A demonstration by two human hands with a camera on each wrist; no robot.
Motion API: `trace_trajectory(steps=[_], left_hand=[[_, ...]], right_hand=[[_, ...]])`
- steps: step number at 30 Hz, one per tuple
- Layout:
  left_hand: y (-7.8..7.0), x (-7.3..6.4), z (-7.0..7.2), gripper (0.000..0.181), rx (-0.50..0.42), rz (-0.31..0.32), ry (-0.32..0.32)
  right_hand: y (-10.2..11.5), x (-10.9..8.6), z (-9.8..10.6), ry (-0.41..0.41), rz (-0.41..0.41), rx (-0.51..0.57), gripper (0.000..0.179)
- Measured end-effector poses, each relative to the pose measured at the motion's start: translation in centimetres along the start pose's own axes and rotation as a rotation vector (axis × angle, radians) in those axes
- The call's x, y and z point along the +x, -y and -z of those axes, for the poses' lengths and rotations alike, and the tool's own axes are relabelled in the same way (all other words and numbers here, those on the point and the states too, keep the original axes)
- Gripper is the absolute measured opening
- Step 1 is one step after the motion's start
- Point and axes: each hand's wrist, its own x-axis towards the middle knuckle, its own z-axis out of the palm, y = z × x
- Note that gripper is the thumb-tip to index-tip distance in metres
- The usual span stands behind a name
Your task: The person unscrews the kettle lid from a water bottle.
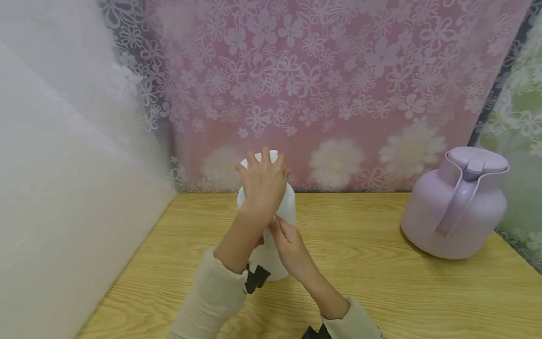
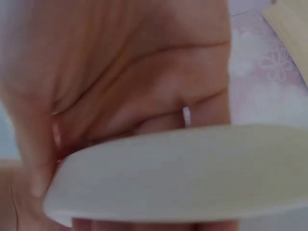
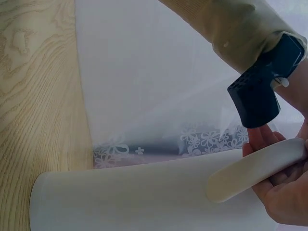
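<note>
A tall white thermos jug [image 1: 277, 266] stands upright on the table, its front partly hidden by both arms. Over its top, my left hand [image 1: 264, 183] has its fingers spread and bent around the white lid [image 1: 273, 154], most of which the hand covers. Lower down, my right hand [image 1: 293, 247] grips the jug's handle [image 3: 255, 172], with fingers passing behind it in the right wrist view. The left wrist view has the left palm [image 2: 159, 72] close above the broad curve of the handle, and fingertips [image 2: 154, 226] show below that curve.
A lilac thermos jug [image 1: 455, 212] with a handle and thumb lever stands at the right on the wood-grain table [image 1: 360, 273]. Pink flowered sheeting [image 1: 338, 94] hangs along the back. A whitish sheet [image 1: 63, 165] closes the left side.
</note>
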Motion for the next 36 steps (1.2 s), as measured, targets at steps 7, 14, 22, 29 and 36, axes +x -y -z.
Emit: trace_trajectory(steps=[7,14,22,29,36], left_hand=[[2.1,-0.8,0.0,0.061,-0.196,-0.083,0.020],[6.6,-0.3,-1.9,0.047,-0.572,-0.458,-0.295],[8.5,0.7,-5.4,0.043,-0.756,-0.664,-0.338],[7.9,0.6,-5.7,0.039,-0.670,-0.579,-0.358],[5.7,0.1,-3.1,0.036,-0.430,-0.375,-0.316]], right_hand=[[0.6,0.2,-0.2,0.133,0.064,0.193,0.038],[0.0,0.4,-0.4,0.132,0.079,0.195,0.040],[-0.1,0.4,-0.3,0.122,0.107,0.192,0.038],[-0.1,0.4,-0.3,0.119,0.110,0.196,0.038],[0.0,0.5,-0.3,0.119,0.095,0.199,0.040]])
